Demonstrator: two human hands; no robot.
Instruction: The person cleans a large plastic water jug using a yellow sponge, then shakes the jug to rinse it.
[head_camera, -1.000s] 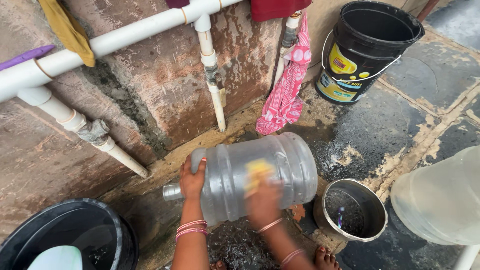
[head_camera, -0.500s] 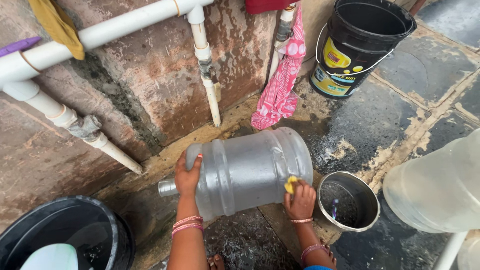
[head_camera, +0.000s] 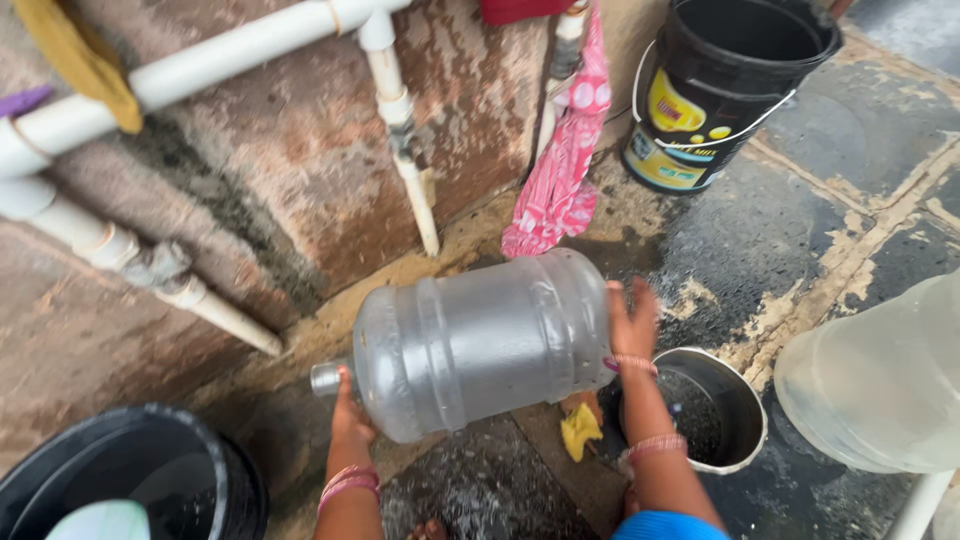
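Note:
A large clear grey water jug (head_camera: 480, 340) lies on its side, lifted a little off the wet ground. My left hand (head_camera: 347, 415) supports it from below near the neck (head_camera: 325, 378). My right hand (head_camera: 632, 322) presses flat against the jug's base end. A yellow scrub sponge (head_camera: 580, 430) lies on the ground under the jug's base, between my arms. Both wrists wear bangles.
A steel pot (head_camera: 735, 395) stands just right of my right arm. A black bucket (head_camera: 725, 85) sits at top right, a black tub (head_camera: 130, 470) at bottom left, a clear container (head_camera: 880, 380) at right. White pipes (head_camera: 395, 110) and a pink cloth (head_camera: 565, 170) line the wall.
My right hand dropped the yellow sponge and moved up onto the jug's base. My left hand slid from the jug's shoulder to under it. The jug rose slightly.

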